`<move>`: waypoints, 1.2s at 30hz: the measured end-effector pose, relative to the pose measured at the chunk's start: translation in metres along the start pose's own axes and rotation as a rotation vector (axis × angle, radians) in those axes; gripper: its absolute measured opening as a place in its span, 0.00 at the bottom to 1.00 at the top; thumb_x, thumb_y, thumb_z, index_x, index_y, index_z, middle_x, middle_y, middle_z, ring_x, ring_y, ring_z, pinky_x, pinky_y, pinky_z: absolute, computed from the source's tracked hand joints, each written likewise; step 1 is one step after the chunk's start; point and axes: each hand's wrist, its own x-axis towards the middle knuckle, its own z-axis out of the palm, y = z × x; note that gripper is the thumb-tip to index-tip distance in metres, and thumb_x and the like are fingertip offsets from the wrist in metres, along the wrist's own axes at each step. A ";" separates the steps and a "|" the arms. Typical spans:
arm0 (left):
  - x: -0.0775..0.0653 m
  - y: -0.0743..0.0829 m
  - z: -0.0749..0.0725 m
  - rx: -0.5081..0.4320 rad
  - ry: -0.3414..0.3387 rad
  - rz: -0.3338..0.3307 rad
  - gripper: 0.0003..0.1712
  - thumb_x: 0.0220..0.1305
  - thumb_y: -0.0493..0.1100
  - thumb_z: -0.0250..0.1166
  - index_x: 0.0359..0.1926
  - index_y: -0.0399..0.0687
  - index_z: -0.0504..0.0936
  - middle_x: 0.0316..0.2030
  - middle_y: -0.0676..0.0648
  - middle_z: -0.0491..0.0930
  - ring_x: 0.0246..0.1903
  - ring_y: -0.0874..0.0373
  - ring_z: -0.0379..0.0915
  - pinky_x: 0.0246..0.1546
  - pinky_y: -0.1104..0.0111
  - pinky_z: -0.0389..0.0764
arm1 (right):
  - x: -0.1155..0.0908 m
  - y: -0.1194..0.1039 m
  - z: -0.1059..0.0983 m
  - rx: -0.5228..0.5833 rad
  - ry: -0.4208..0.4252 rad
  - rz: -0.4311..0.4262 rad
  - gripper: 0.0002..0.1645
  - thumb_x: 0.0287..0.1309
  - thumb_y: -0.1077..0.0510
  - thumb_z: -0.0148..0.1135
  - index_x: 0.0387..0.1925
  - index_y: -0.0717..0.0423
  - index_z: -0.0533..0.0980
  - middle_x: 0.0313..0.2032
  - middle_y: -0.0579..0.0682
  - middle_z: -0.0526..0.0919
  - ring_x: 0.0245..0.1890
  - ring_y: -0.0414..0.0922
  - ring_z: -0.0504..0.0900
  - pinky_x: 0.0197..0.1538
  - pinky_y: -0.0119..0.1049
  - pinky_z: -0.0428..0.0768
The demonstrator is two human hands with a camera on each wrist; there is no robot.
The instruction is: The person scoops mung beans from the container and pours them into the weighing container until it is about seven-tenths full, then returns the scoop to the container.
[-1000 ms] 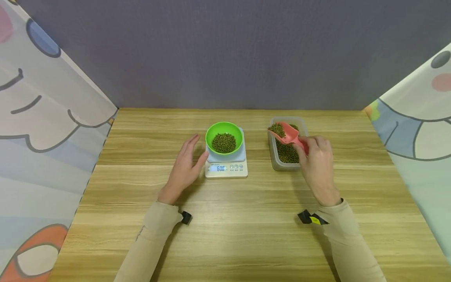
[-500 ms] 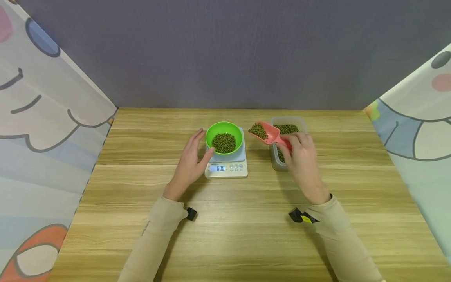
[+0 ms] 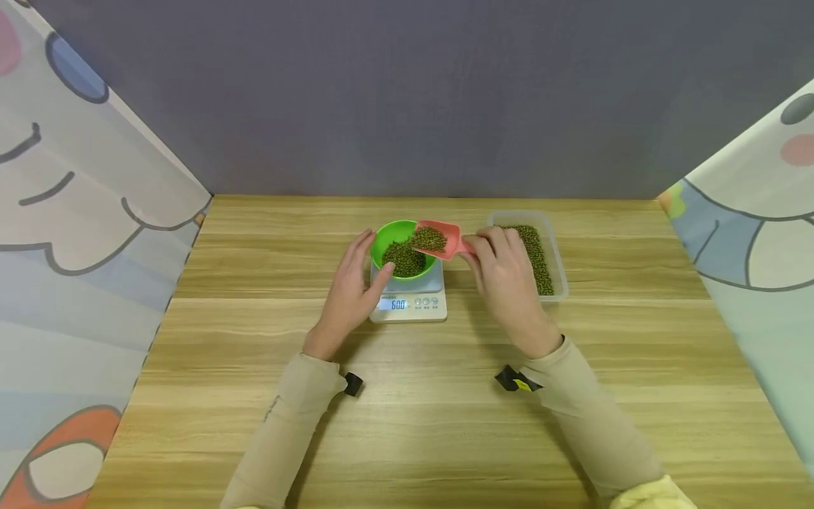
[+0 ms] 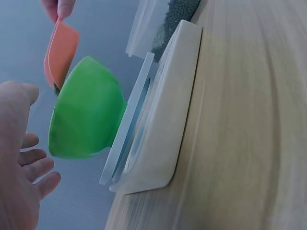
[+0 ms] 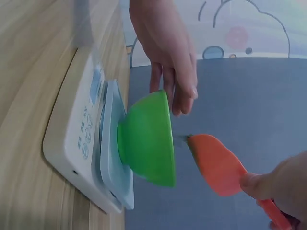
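Beige sleeves, cut off at lower edge, over wood-grain tabletop. Digital scale, reading 60.0. Left hand: fingers extended beside green bowl. Right hand: pinching red scoop, lip over bowl's right side. Bowl: on scale, glossy, holding mung beans. Translucent container: partly hidden by right hand. Grey partition; cartoon-printed curtains.

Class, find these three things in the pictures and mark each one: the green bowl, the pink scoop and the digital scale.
Green bowl point(image 4: 87, 112): left wrist view, on its outer wall.
Pink scoop point(image 5: 218, 166): right wrist view, on the outside of its wide end.
Digital scale point(image 3: 410, 306): head view, on its front panel.
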 end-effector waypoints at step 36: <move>0.002 0.002 0.005 -0.008 0.026 0.005 0.38 0.67 0.58 0.51 0.69 0.37 0.60 0.69 0.40 0.58 0.67 0.53 0.52 0.66 0.51 0.59 | 0.002 0.002 0.007 -0.132 0.210 -0.204 0.10 0.53 0.62 0.63 0.38 0.63 0.81 0.35 0.58 0.80 0.34 0.53 0.73 0.37 0.44 0.75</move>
